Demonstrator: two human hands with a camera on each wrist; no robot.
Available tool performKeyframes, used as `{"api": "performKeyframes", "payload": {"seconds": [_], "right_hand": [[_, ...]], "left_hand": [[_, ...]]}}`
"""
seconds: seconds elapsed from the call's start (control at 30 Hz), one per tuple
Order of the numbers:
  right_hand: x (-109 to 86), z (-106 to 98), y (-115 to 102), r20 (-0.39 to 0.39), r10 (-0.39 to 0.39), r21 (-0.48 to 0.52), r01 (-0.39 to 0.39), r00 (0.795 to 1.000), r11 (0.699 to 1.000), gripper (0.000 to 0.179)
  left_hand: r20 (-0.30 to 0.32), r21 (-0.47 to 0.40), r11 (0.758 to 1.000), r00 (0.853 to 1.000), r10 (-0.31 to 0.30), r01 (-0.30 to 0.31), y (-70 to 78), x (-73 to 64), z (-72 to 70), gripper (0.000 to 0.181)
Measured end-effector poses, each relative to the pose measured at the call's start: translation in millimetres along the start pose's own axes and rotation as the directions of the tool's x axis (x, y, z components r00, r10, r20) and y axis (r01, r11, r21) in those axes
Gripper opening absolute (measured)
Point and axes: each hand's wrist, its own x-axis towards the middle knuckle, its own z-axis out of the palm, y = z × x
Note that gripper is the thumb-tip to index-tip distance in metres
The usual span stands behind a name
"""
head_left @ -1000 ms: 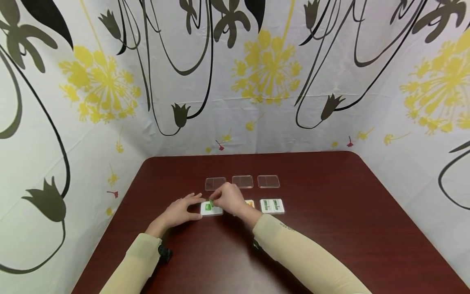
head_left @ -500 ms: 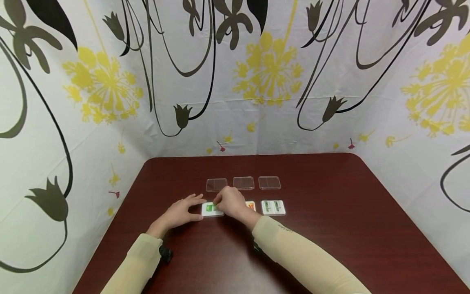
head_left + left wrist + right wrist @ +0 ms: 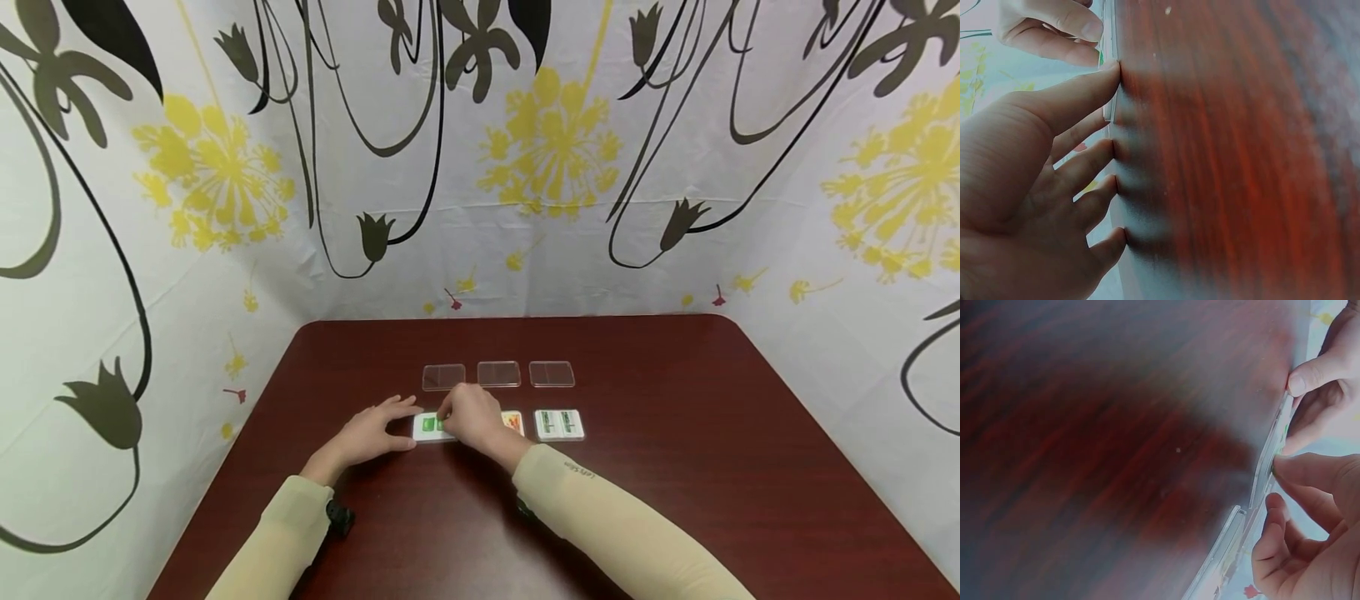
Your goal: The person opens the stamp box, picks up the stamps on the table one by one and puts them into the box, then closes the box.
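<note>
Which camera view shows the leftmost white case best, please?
The head view: the leftmost white case shows its printed top, though the right hand hides part. Both wrist views show mainly its thin side.

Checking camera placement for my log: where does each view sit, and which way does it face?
Head: worn on the head, facing forward and down at the table; left grip, right grip and pale sleeves show.
Left wrist: worn there, facing the left grip, large at left; right fingers show at top.
Right wrist: worn there, facing the right grip at lower right; left thumb shows above.
Shared: both wrist views show both grips at the same edge-on white case.
</note>
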Motion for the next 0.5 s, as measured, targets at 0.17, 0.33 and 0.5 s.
{"api": "performKeyframes", "payload": {"seconds": [0.17,0.33,0.5], "right_hand": [[-1.6,-1.6,-1.4,-0.005,-0.002,-0.031,0.002,1.0,1.0,0.021],[-3.3,-3.0,-1.2,0.01,-0.011,-0.024,0.011,1.0,1.0,0.022],[-3.1,-4.1,-1.5,0.028,-0.017,-0.03,0.018,0.999,0.999,0.023]], "left_hand": [[-0.005,0.004,1.0,1.0,0.018,-0.018,0.3,-0.3,-0.4,0.061],[-0.001,0.005,1.0,1.0,0.008,-0.008,-0.2,-0.6,0.0,0.061],[-0.006,-0.003,1.0,1.0,-0.006,0.006,2.2,0.1,-0.4,0.061]]}}
